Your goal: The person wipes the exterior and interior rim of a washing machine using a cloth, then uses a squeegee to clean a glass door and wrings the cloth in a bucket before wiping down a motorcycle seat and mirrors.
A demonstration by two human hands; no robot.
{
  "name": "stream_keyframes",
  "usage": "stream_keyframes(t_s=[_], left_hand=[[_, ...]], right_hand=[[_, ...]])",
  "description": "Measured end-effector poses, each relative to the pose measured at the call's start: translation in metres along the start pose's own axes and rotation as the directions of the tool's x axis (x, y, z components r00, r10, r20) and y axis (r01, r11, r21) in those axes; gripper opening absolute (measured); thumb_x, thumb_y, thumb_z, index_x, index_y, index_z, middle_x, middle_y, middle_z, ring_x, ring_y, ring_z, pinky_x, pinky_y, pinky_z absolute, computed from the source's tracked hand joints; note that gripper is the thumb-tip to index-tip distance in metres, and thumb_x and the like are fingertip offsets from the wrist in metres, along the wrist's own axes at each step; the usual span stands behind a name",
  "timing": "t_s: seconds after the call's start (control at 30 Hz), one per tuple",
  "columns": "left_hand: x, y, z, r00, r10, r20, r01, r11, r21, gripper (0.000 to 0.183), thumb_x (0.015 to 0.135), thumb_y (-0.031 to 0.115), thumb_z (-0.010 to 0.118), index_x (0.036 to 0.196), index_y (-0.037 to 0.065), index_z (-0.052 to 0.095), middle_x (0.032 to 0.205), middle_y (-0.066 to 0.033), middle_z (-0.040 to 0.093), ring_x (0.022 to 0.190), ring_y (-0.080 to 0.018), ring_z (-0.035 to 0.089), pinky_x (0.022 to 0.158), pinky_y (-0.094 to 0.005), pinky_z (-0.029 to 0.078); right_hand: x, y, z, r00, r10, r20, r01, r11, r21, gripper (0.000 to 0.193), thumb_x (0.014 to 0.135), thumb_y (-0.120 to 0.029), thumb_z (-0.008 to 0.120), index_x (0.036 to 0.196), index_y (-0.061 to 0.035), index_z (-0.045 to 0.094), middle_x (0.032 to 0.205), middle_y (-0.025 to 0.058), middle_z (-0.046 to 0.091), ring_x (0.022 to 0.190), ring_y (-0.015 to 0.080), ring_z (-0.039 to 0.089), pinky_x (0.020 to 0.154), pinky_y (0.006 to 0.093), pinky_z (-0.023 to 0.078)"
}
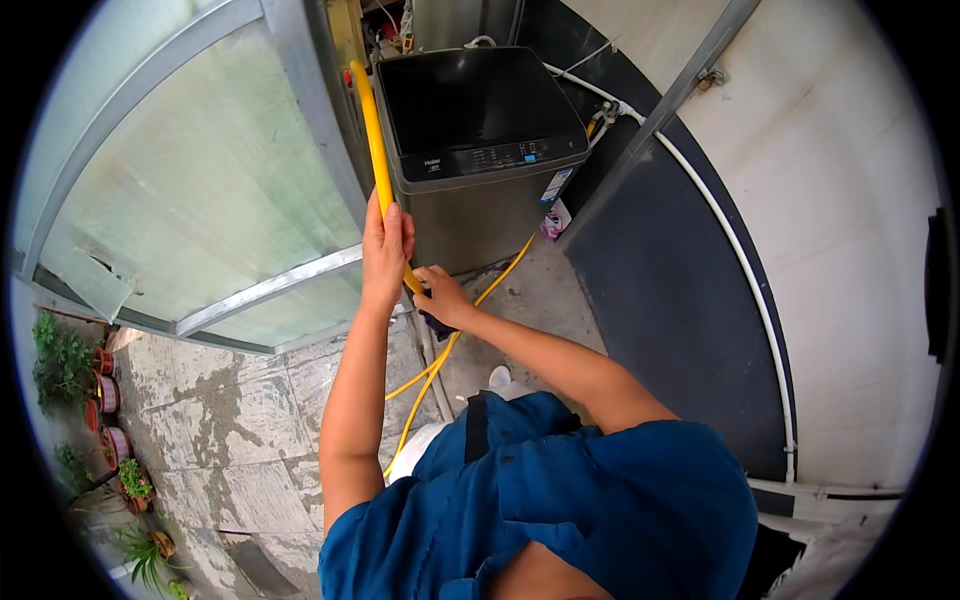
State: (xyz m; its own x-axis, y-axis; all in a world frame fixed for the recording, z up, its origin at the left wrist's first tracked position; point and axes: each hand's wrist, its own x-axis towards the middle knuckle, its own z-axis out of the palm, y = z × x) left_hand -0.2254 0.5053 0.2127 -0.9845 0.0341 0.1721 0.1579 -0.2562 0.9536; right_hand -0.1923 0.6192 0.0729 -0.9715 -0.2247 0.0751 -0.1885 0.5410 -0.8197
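A thick yellow hose (374, 135) runs down along the left side of a dark top-loading washing machine (470, 217). My left hand (385, 245) is closed around it beside the machine's front left corner. Just lower and to the right, my right hand (445, 298) is closed at the hose's lower stretch. A black cloth-like thing (437, 325) shows under the right hand, partly hidden by it. I cannot make out whether the right fingers also grip this dark thing.
A metal-framed door with frosted panes (200, 170) stands at left. Yellow hose loops (430, 372) lie on the floor between me and the machine. A white pipe (735, 240) follows the right wall. Potted plants (107, 395) line the far left.
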Motion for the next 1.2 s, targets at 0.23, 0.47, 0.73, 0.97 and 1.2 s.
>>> stream_keyframes(t_s=[0.23,0.47,0.73,0.97,1.2], left_hand=[[0.056,-0.038,0.028,0.994,-0.078,-0.080,0.101,0.934,0.341,0.041,0.102,0.026,0.048,0.135,0.003,0.052,0.068,0.0055,0.039,0.058,-0.0026,0.035,0.052,-0.0190,0.030],[0.109,-0.058,0.052,0.985,-0.074,-0.158,0.093,0.989,0.116,0.034,0.101,0.021,0.048,0.131,0.004,0.054,0.063,0.0046,0.040,0.049,-0.0031,0.038,0.044,-0.0180,0.033],[0.132,-0.098,0.055,0.955,-0.247,-0.162,0.276,0.944,0.184,0.031,0.101,0.021,0.048,0.126,0.005,0.056,0.061,0.0064,0.038,0.047,-0.0012,0.033,0.041,-0.0180,0.028],[0.148,-0.115,0.102,0.916,-0.316,-0.248,0.355,0.925,0.134,0.027,0.099,0.020,0.054,0.120,0.004,0.061,0.065,0.0094,0.041,0.053,0.0006,0.033,0.046,-0.0174,0.026],[0.148,-0.120,0.143,0.892,-0.320,-0.319,0.383,0.910,0.158,0.026,0.099,0.018,0.053,0.118,0.003,0.062,0.065,0.0092,0.042,0.054,0.0000,0.034,0.047,-0.0179,0.027]], right_hand=[[0.098,0.055,-0.170,0.993,0.011,-0.115,-0.035,0.977,-0.210,0.025,0.078,-0.016,0.064,0.102,-0.0084,0.066,0.108,0.0097,0.058,0.096,0.0313,0.061,0.082,0.0425,0.050],[0.271,0.042,-0.256,0.740,-0.577,-0.346,0.310,0.748,-0.587,0.036,0.087,-0.019,0.063,0.121,-0.0088,0.057,0.128,0.0119,0.052,0.122,0.0307,0.047,0.105,0.0497,0.030],[0.318,0.166,-0.320,0.776,-0.369,-0.512,0.122,0.883,-0.452,0.054,0.083,-0.023,0.068,0.132,-0.0100,0.050,0.143,0.0166,0.040,0.130,0.0355,0.039,0.106,0.0509,0.031],[0.304,0.320,-0.464,0.768,0.184,-0.613,-0.624,0.427,-0.654,0.048,0.085,-0.029,0.063,0.131,-0.0139,0.056,0.144,0.0217,0.039,0.138,0.0389,0.029,0.111,0.0558,0.023],[0.275,0.348,-0.482,0.950,-0.101,-0.295,-0.216,0.466,-0.858,0.051,0.087,-0.012,0.058,0.137,-0.0159,0.051,0.150,0.0149,0.034,0.142,0.0309,0.025,0.116,0.0528,0.013]])
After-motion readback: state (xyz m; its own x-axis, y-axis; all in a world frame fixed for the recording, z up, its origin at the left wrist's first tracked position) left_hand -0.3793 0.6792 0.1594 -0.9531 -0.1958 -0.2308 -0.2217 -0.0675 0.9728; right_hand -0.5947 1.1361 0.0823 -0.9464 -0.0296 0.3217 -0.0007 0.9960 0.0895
